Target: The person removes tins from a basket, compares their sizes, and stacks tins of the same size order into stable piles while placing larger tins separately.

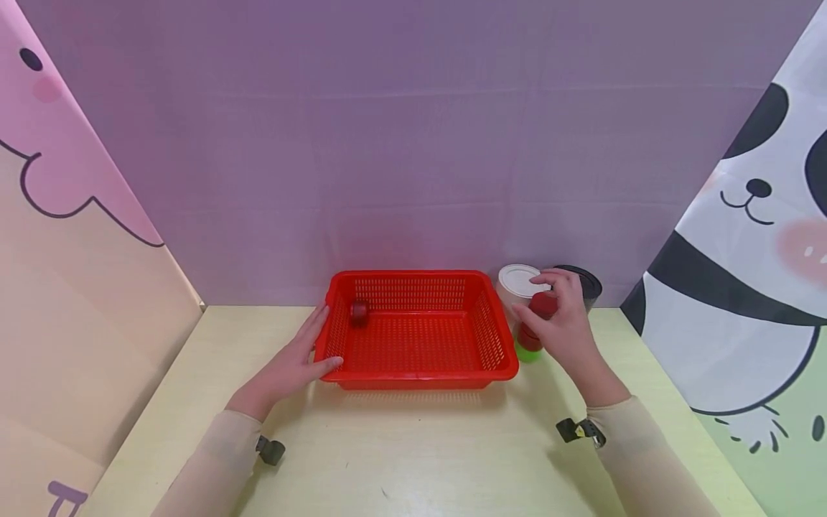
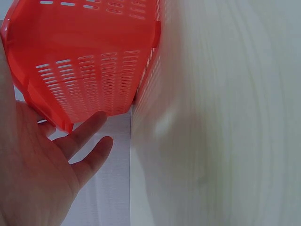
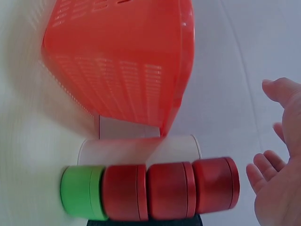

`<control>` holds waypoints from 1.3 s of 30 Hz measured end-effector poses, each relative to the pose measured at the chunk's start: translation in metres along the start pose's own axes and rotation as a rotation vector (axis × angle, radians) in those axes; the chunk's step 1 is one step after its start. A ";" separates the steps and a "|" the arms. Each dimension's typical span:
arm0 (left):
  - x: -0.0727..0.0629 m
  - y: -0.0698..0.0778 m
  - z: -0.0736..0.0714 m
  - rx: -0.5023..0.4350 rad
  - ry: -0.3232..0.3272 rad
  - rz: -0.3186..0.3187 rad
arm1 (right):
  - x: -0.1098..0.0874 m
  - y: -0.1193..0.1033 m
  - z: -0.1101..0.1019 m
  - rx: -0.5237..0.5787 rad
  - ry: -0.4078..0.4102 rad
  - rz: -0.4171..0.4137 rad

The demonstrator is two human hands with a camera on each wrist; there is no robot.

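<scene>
A red plastic basket (image 1: 413,376) with slotted sides stands at the back of the table. My left hand (image 1: 292,368) lies along its left side, fingers straight and the thumb over the near left corner of the rim. Inside the basket, near its left wall, is a small dark red cylinder (image 1: 358,313). To the right of the basket rises a stack of small round tins: a green tin (image 3: 82,192) at the bottom and three red tins (image 3: 171,191) above it. My right hand (image 1: 563,323) hovers just over the stack's top, fingers spread, holding nothing.
Behind the stack stand a white canister (image 1: 517,276) and a black canister (image 1: 591,286), close to the purple back wall (image 1: 413,143). Printed cloth panels flank the pale table (image 1: 413,452), with a panda (image 1: 743,301) on the right one.
</scene>
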State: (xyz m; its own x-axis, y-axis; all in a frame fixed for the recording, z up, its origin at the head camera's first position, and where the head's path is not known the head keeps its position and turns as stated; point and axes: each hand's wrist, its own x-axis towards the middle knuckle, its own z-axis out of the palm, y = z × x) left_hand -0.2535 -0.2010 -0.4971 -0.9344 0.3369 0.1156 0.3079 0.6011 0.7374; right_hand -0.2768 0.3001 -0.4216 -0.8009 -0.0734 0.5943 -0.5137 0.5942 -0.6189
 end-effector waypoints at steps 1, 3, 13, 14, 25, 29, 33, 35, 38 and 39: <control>0.000 0.000 0.000 0.000 0.000 0.000 | 0.001 -0.001 0.002 -0.002 -0.010 0.000; 0.000 0.000 0.000 -0.006 0.000 0.000 | 0.002 -0.003 0.005 -0.008 -0.031 0.002; -0.001 -0.002 0.001 0.017 0.002 -0.001 | 0.014 -0.019 0.027 0.025 -0.198 0.030; -0.001 -0.003 0.001 0.020 0.002 -0.002 | 0.016 -0.022 0.029 0.036 -0.221 0.032; 0.001 -0.006 0.002 -0.003 0.003 0.010 | 0.029 -0.044 0.051 0.045 -0.389 0.007; 0.001 -0.006 0.002 -0.009 0.005 0.009 | 0.034 -0.049 0.058 0.035 -0.433 0.005; 0.001 -0.003 0.002 -0.009 0.005 0.003 | 0.039 -0.054 0.063 0.020 -0.460 -0.012; 0.001 -0.002 0.002 -0.005 0.006 0.004 | 0.042 -0.057 0.065 0.014 -0.471 -0.018; 0.001 -0.001 0.002 0.000 0.006 0.005 | 0.046 -0.061 0.069 0.003 -0.487 -0.025; 0.001 -0.001 0.002 0.001 0.007 0.007 | 0.047 -0.063 0.070 0.002 -0.493 -0.026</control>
State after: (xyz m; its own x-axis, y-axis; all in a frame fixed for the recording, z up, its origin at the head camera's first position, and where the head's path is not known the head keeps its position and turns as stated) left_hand -0.2541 -0.2005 -0.4991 -0.9335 0.3358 0.1255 0.3147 0.5998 0.7357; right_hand -0.3037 0.2037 -0.3908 -0.8376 -0.4590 0.2963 -0.5360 0.5855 -0.6082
